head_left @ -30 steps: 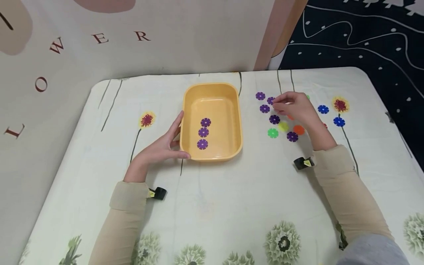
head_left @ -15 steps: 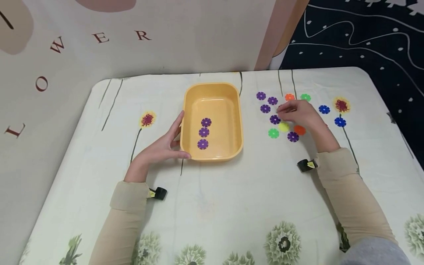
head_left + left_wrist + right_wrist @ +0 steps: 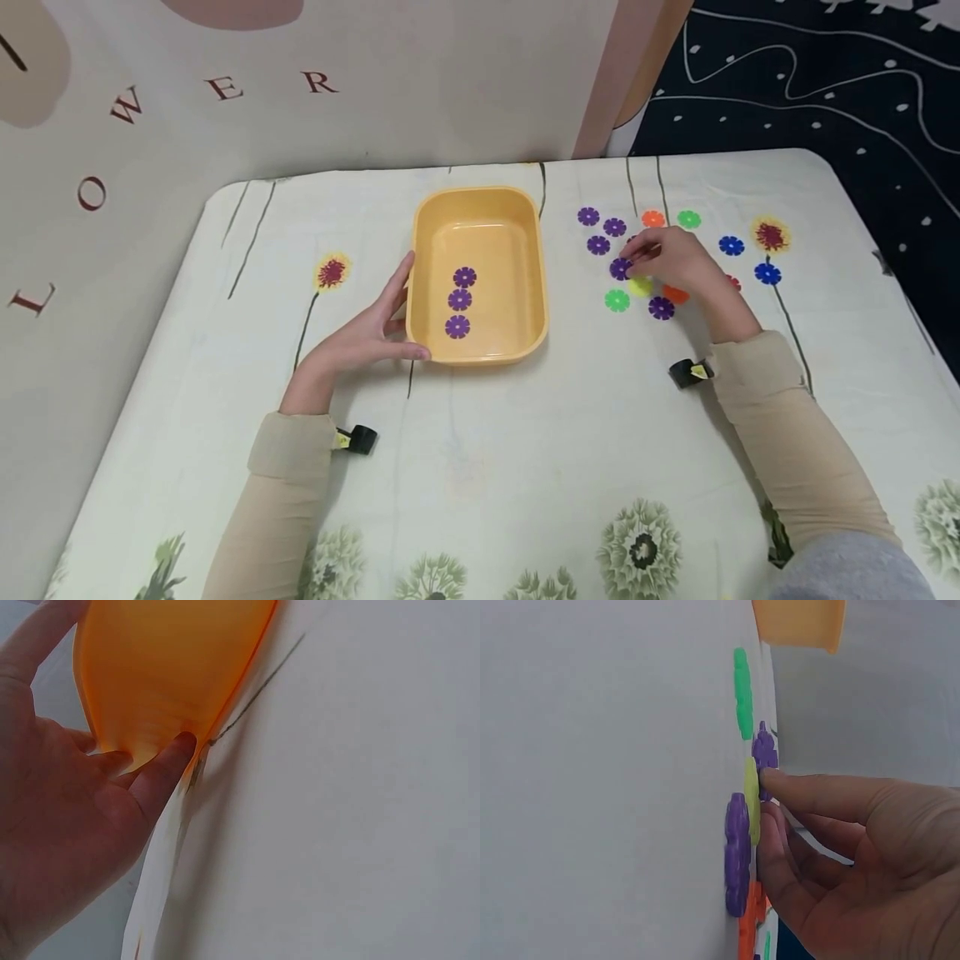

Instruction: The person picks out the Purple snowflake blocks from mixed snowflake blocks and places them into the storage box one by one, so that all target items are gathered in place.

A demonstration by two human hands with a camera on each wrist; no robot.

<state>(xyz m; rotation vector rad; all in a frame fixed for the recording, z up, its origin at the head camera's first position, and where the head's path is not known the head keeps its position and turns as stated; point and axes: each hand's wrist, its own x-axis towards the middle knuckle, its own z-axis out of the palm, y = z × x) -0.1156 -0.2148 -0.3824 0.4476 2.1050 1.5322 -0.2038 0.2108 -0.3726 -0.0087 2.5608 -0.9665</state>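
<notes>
Now the right hand has reached a purple disc, pinching it; left hand grips tray.

Yellow tray: looks plastic, smooth, glossy. Notched flower discs: plastic-looking, smooth, faint sheen on purple. Tablecloth: printed cloth, matt, lightly creased. Beige sleeves: matt cloth, wrinkled. Wrist block: black, plastic-looking.

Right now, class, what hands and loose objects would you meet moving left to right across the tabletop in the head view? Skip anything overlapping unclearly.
Left hand → yellow tray → leftmost purple disc outside it → nearer green disc → right hand → nearer blue disc.
</notes>
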